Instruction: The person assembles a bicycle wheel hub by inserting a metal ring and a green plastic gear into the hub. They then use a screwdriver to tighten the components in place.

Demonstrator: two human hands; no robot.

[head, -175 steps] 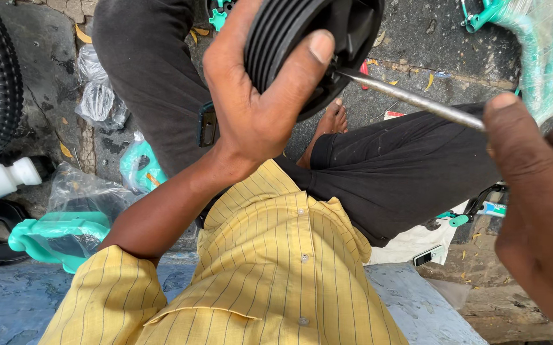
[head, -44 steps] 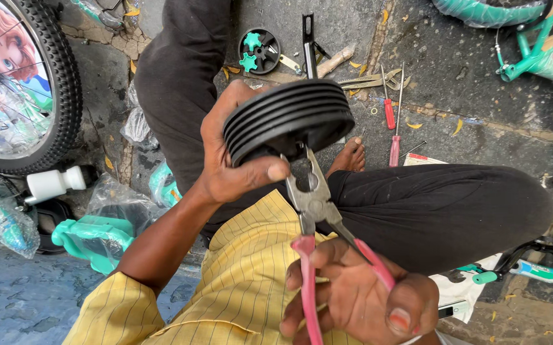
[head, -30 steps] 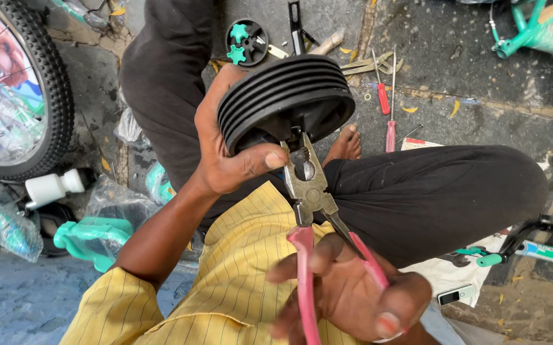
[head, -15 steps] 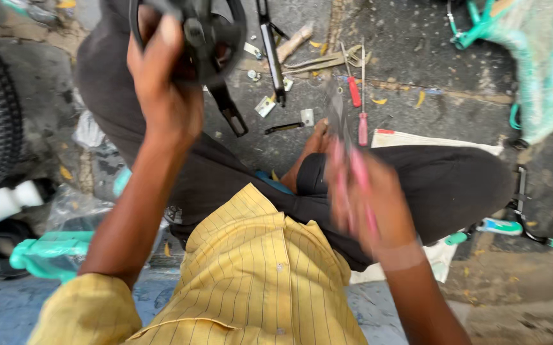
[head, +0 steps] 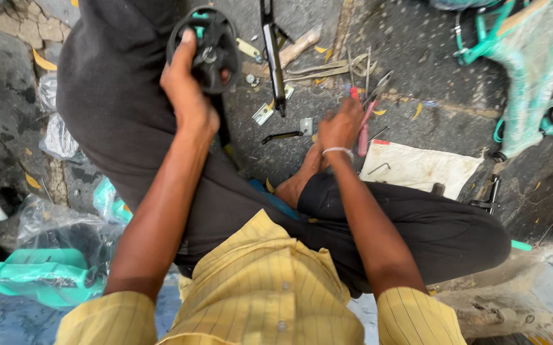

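Fingers of the left hand [head: 187, 96] clasp a small round black wheel [head: 207, 48] with a teal hub above the dark trouser knee, while the blurred right hand [head: 339, 126] grips pink-handled pliers [head: 367, 115] over gritty grey ground [head: 417, 57].

Dark ground [head: 417, 57] — pliers [head: 367, 118], cloth [head: 420, 167], metal bits [head: 264, 115] lying on it.

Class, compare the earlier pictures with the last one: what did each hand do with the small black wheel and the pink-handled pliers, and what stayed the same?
The left hand carried the small black wheel from near the chest out over the knee. The right hand took the pink-handled pliers off the wheel and lowered them to the ground among the tools. The left hand's grip on the wheel and the cross-legged seat are unchanged.
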